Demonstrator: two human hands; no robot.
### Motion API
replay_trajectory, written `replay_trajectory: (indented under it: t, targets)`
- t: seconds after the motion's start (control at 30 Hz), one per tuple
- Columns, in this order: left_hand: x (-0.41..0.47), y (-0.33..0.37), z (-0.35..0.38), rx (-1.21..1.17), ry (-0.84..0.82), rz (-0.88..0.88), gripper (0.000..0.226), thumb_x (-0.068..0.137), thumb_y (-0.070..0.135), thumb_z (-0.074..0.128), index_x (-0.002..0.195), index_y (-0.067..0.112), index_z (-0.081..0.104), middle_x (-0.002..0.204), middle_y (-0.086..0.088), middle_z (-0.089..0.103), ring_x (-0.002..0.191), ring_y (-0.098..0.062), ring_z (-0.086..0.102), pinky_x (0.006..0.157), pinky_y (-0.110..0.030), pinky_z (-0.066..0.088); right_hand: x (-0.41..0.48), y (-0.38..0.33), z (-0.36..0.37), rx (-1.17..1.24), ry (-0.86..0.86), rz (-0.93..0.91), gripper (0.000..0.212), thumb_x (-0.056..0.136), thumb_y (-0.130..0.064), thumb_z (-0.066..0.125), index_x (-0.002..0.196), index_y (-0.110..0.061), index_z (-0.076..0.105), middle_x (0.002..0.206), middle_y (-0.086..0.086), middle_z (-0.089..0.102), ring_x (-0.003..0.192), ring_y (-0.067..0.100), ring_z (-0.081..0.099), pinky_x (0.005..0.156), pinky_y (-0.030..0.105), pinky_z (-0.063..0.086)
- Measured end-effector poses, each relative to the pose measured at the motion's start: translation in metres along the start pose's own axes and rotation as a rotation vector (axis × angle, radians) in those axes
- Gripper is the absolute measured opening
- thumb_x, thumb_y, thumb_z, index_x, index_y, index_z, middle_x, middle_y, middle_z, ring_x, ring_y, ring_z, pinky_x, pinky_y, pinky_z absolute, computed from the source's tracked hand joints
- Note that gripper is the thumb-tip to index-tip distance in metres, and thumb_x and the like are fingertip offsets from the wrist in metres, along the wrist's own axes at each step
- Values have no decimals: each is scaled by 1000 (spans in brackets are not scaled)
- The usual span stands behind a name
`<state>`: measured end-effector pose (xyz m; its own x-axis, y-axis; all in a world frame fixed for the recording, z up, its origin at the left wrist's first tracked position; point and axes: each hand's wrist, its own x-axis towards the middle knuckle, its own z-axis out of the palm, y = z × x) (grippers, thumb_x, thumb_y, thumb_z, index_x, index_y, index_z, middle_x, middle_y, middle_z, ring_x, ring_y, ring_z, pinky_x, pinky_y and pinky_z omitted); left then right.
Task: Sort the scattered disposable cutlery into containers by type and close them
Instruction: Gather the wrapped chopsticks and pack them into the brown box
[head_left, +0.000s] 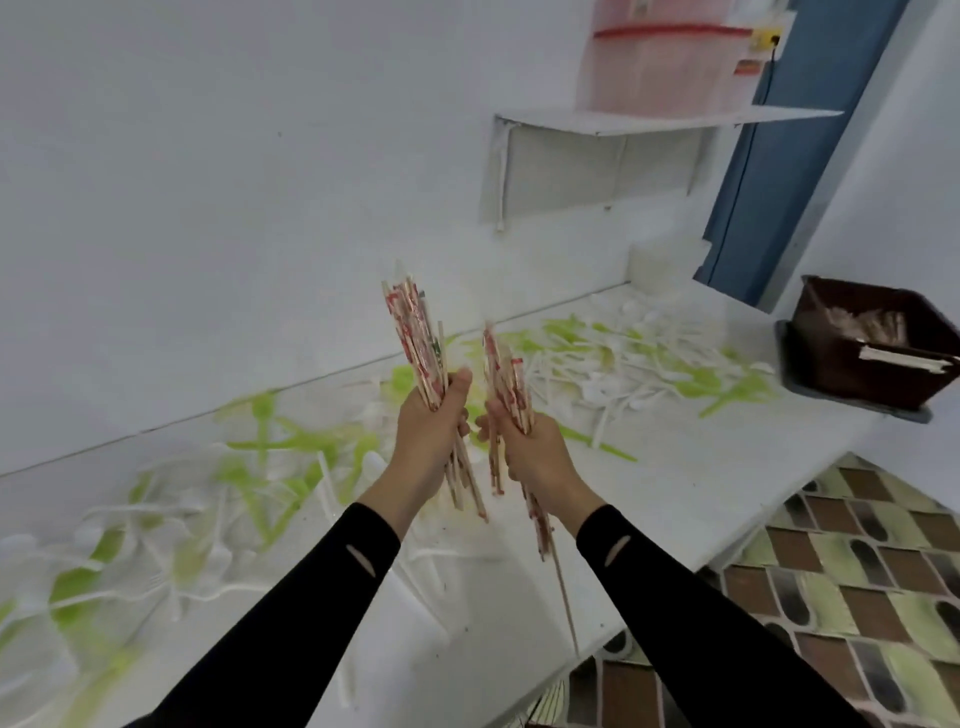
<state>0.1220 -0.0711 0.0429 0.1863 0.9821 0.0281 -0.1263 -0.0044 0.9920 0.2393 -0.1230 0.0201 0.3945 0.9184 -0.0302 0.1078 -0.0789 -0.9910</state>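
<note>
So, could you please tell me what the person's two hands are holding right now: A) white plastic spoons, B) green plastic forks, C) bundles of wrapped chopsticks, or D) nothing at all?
C: the left hand grips one bundle of wrapped chopsticks and the right hand grips a second bundle, both held above the counter.

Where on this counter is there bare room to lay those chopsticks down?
Bare counter between the right hand, the cutlery heap and the brown container. The left end and the strip along the wall are crowded.
</note>
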Motion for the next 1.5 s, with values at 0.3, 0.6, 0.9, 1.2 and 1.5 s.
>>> replay_trajectory:
  t: [0.3, 0.6, 0.9, 1.2, 1.5]
  targets:
    - [-12, -6, 14, -66, 125, 42, 28, 93, 37, 64, 87, 11, 54, 56, 6, 46, 52, -11, 46, 58, -33, 44, 16, -45, -41, 81, 213, -142, 52, 94, -54, 52, 79, -9, 73, 65, -5, 70, 43, -2, 51, 51, 20, 40]
    - [-11, -18, 21, 21, 79, 56, 31, 93, 38, 63, 81, 10, 58, 63, -1, 59, 59, -14, 57, 61, -29, 48, 3, 2, -46, 125, 268, -219, 44, 93, -51, 57, 77, -10, 62, 63, -3, 61, 55, 11, 55, 57, 23, 46]
    - [5, -44, 65, -88, -48, 32, 19, 95, 26, 62, 89, 8, 65, 69, -5, 65, 64, -16, 64, 67, -25, 56, -20, 90, -51, -9, 231, -128, 37, 90, -48, 57, 82, -13, 60, 55, -11, 58, 47, 8, 47, 48, 24, 38]
    - [63, -67, 91, -373, 165, -107, 25, 97, 33, 57, 87, 10, 56, 56, -1, 50, 48, -13, 48, 50, -27, 48, 63, 78, -76, -132, 164, -66, 32, 94, -57, 46, 80, -29, 52, 61, -10, 57, 56, 3, 52, 59, 23, 41]
    - [127, -52, 188, -649, 268, -189, 20, 100, 22, 56, 82, 15, 49, 59, -1, 45, 44, -10, 43, 46, -24, 44, 155, 40, -113, 302, 397, 34, 37, 97, -50, 48, 108, -16, 56, 68, 1, 42, 54, 7, 38, 47, 14, 34]
